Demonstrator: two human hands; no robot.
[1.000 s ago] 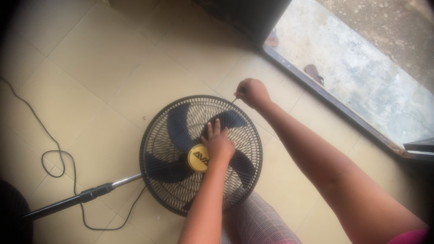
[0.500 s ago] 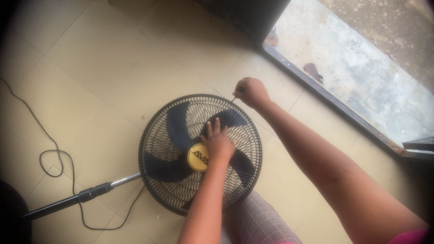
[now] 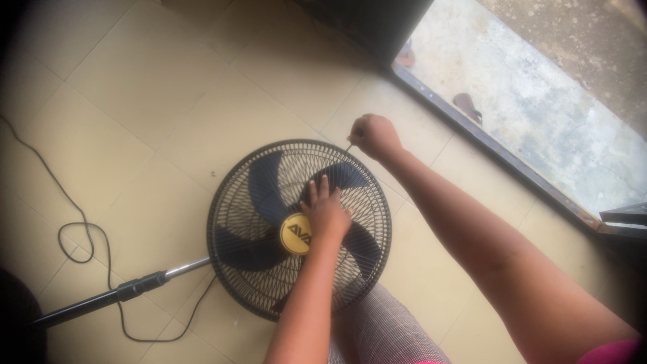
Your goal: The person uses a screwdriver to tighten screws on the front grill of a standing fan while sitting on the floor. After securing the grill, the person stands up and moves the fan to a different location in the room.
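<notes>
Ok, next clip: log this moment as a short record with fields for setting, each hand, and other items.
setting: tiled floor beside an open doorway
fan: lying flat, grille up, dark blue blades, yellow hub
left hand: resting flat on the grille next to the hub
right hand: closed on a thin tool at the grille's rim
other: pole and black cord at left

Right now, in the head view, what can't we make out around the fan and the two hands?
- Thin tool in the right hand: only a sliver shows at the fan guard rim; the fist hides the rest.
- Contact point at the rim: too small and blurred.
- Guard under the left hand: covered by palm and fingers.
- Fan pole: lower end lost in the dark corner.
- Power cord: cut off at the left edge.
</notes>
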